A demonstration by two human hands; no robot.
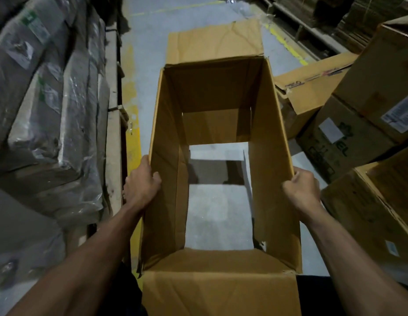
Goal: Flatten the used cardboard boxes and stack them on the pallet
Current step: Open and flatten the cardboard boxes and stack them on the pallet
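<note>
Above the grey floor (pixel 212 208), between two bare arms, a tall brown cardboard box (pixel 166 142) with top and bottom both open, left hand (pixel 141 185) and right hand (pixel 302 188) each curled tight around a side wall, likely ready to squash it flat.

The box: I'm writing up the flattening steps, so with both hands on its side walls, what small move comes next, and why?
Probably push the two side walls askew so the box folds flat. The left hand and right hand grip opposite walls, and the floor shows through the open bottom, so nothing braces it.
</note>
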